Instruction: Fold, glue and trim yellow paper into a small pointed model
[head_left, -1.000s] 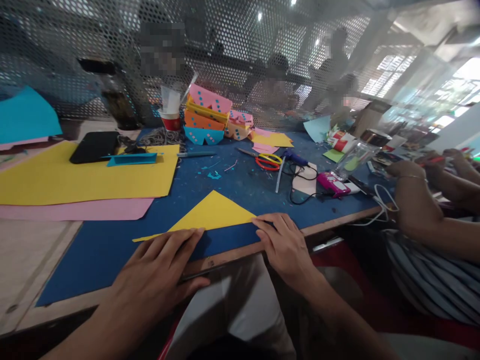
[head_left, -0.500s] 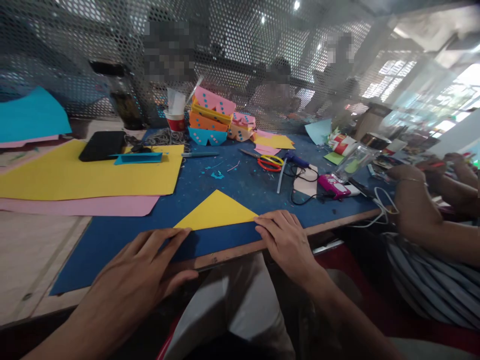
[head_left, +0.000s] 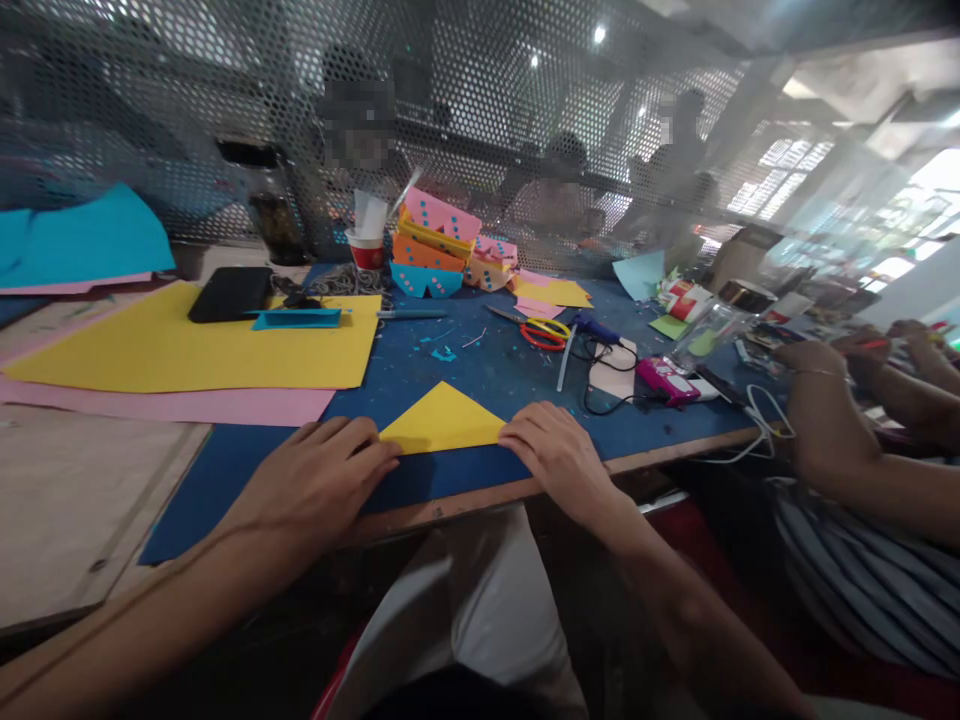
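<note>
- Our left hand lies palm down at the near edge of the blue-topped worktop, fingers loosely stretched. It grips nothing; its fingertips press on the left corner of the folded yellow paper triangle.
- Our right hand lies the same way, flat and open, with its fingertips on the triangle's right corner.
- The triangle lies flat between our two hands, its long side just inside the near edge and its tip pointing to the far edge.
- A co-worker's bare arm rests past the near right corner, well apart from our hands.
- Towards the left edge a large yellow paper sheet lies on a pink paper sheet. A flat black case and a folded teal paper strip lie on the yellow sheet's far part.
- Right of the middle we see scissors with red and yellow handles, and further right a pink gadget among dark cables.
- At the far edge stands a stack of pink, yellow, orange and teal dotted paper pieces, with a red-and-white paper cup just beside it on the left.
- A perforated metal screen rises behind the far edge.
</note>
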